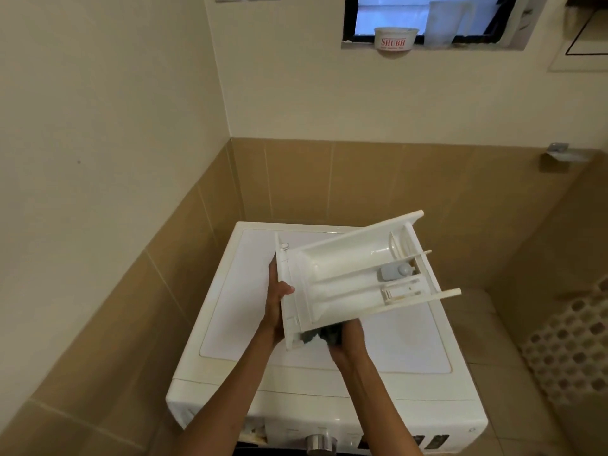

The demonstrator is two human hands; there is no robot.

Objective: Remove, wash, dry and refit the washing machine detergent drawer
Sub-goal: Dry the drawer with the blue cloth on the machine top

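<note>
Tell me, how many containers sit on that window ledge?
2. A round white plastic tub with red lettering sits towards the left of the window ledge; a taller translucent plastic container stands just right of it. More could be hidden past the frame's edge.

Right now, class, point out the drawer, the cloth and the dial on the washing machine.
drawer (348,258): head view, floor of its widest compartment.
cloth (330,335): head view, its dark bunched middle.
dial (320,443): head view, its silver front.

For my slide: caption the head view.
Left hand holds detergent drawer over washing machine; right hand presses dark cloth against it.
</note>
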